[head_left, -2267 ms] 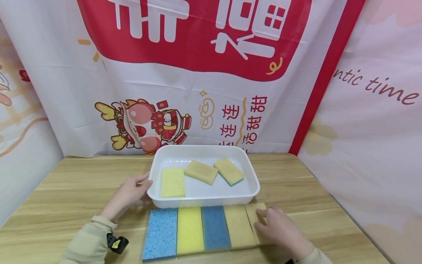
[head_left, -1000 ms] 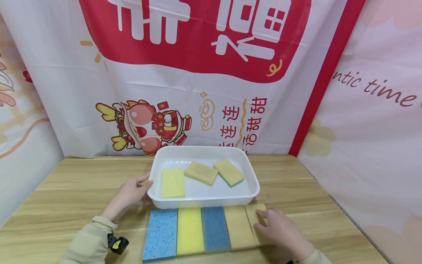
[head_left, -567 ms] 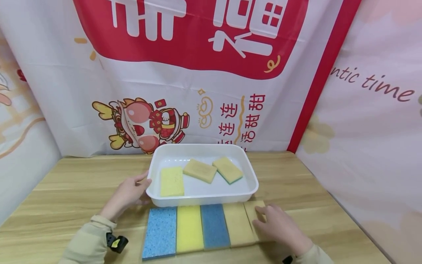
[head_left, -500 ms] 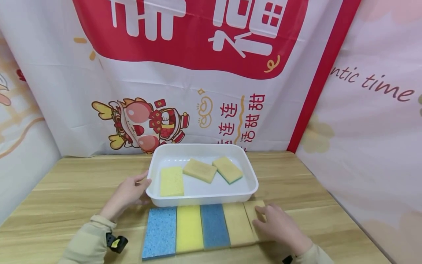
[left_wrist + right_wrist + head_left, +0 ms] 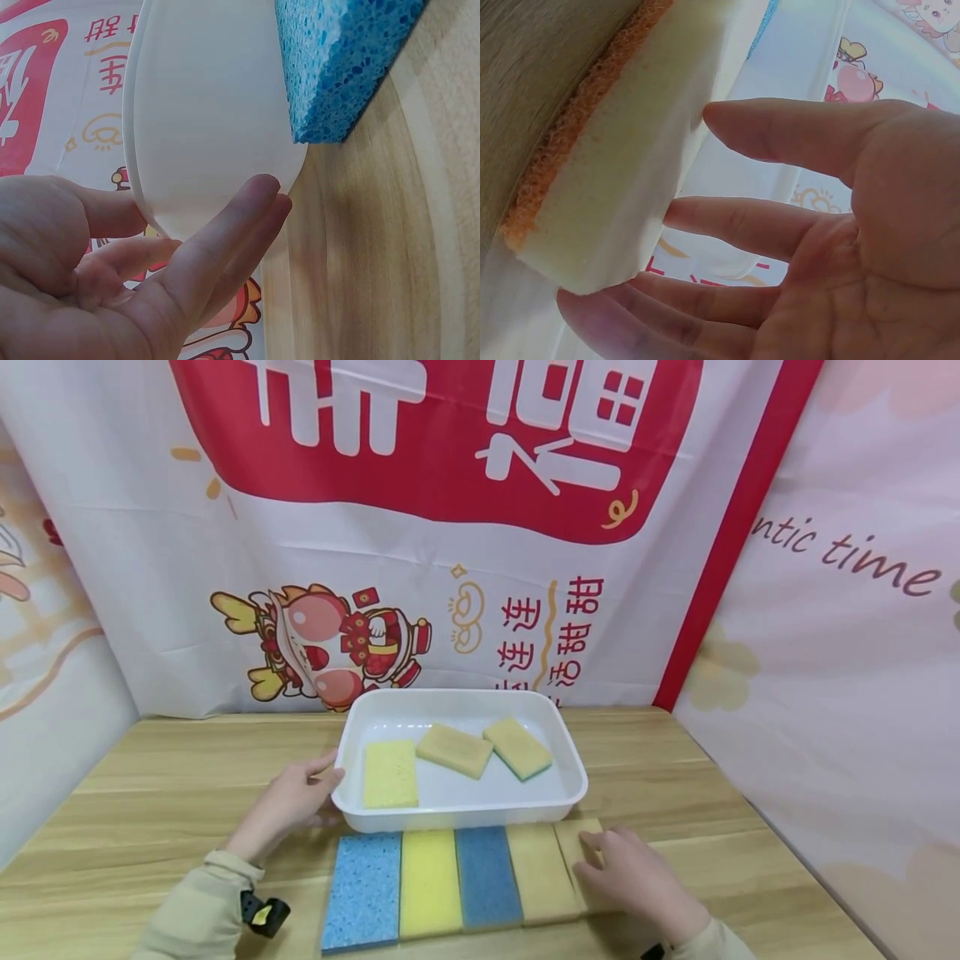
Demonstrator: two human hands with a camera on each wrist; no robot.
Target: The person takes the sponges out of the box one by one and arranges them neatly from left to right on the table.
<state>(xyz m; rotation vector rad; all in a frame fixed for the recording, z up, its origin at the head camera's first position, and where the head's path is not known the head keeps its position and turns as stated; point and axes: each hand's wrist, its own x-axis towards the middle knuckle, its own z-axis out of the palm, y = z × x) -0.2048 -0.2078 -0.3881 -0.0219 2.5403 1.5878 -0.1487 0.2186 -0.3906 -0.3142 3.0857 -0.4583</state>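
"Where's the tan end sponge (image 5: pixel 573 847)?"

"At the right end of the row (image 5: pixel 487 877); the right hand (image 5: pixel 637 877) rests spread fingers on it, probably to hold everything snug."

"And the white tray (image 5: pixel 461 818)?"

"Just beyond; the left hand (image 5: pixel 296 795), fingers extended, touches its side, perhaps for steadiness."
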